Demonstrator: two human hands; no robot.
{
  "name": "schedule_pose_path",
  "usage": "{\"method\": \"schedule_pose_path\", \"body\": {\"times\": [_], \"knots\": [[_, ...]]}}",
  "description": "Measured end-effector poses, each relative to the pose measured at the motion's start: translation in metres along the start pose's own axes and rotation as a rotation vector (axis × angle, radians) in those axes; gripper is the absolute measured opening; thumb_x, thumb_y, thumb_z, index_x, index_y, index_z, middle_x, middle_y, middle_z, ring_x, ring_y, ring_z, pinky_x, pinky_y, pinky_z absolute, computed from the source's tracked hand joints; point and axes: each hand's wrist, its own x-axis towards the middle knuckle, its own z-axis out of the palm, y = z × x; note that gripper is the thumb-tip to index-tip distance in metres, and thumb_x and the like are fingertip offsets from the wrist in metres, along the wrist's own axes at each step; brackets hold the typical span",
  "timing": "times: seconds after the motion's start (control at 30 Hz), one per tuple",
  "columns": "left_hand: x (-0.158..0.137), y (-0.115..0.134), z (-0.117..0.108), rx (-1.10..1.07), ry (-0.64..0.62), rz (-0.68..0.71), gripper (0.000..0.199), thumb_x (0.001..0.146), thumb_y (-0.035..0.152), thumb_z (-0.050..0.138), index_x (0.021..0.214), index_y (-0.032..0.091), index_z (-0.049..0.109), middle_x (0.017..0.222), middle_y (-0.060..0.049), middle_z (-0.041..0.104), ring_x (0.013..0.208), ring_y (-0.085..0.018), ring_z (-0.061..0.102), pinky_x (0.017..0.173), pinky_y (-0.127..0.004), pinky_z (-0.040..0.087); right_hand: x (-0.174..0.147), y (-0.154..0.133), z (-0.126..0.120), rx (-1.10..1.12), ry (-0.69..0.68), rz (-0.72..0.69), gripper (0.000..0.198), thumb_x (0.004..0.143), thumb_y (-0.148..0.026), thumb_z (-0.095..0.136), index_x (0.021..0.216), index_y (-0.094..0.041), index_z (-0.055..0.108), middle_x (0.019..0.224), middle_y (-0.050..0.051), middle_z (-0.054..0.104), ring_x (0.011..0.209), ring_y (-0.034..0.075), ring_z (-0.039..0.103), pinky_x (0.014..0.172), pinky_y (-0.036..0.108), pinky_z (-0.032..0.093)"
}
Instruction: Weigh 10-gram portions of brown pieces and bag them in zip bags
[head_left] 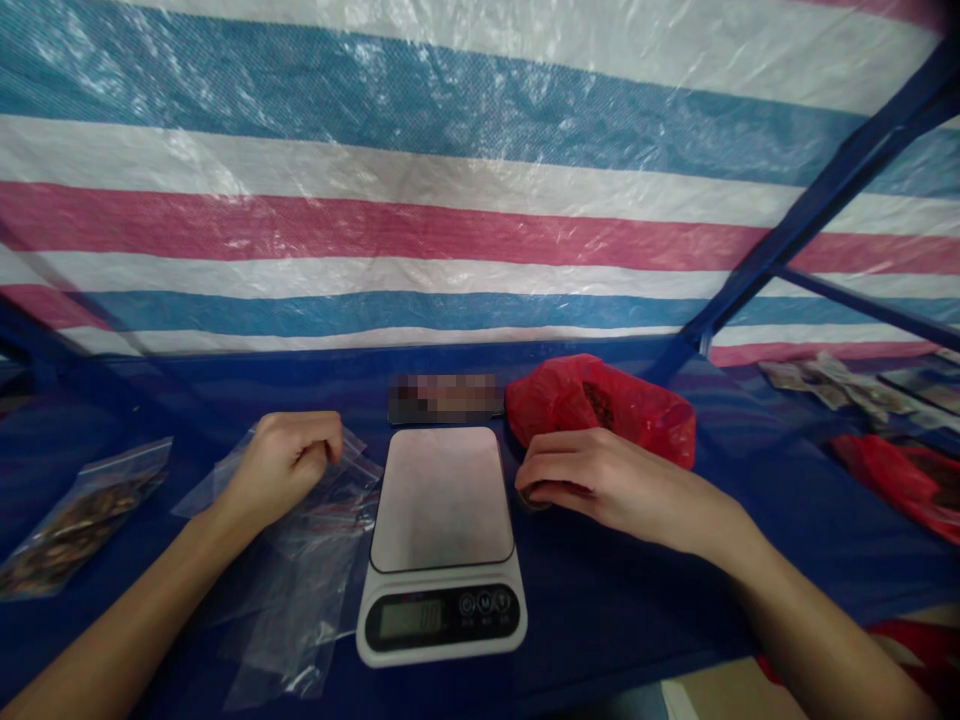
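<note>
Blue counter [637, 600]: left hand [289, 462] pinching empty clear bags [300, 580]; right hand [592, 485], curled, contents unclear, beside red bag [600, 400] of brown bits; scale [442, 545] between.

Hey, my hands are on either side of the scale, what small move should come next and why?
Probably lift one empty bag from the pile with the left hand and set it on the scale. The platform is bare, the left hand already pinches the clear bags, and the right hand rests by the red bag, which holds something dark. A filled clear bag lies far left.
</note>
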Motion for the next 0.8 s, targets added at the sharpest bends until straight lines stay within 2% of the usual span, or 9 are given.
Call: {"method": "schedule_pose_path", "body": {"times": [0.33,0.8], "knots": [[-0.0014,-0.0011,-0.0002,0.018,-0.003,0.007,0.026,0.07,0.001,0.039,0.057,0.019,0.054,0.054,0.004,0.055,0.048,-0.009,0.053,0.054,-0.023,0.036,-0.0047,0.0053,-0.0026,-0.052,-0.062,0.049,0.016,0.105,-0.016,0.061,0.109,-0.02,0.076,0.106,0.004,0.071,0.092,0.016,0.069,0.08,0.026,0.051],[0.0009,0.0005,-0.0011,0.01,0.003,0.013,0.026,0.067,-0.001,0.041,0.056,0.02,0.053,0.052,0.004,0.055,0.047,-0.01,0.053,0.053,-0.024,0.036,-0.0058,0.006,-0.003,0.016,0.034,0.013,0.019,0.102,-0.021,0.067,0.12,-0.023,0.074,0.117,0.006,0.07,0.101,0.017,0.072,0.086,0.027,0.055]]}}
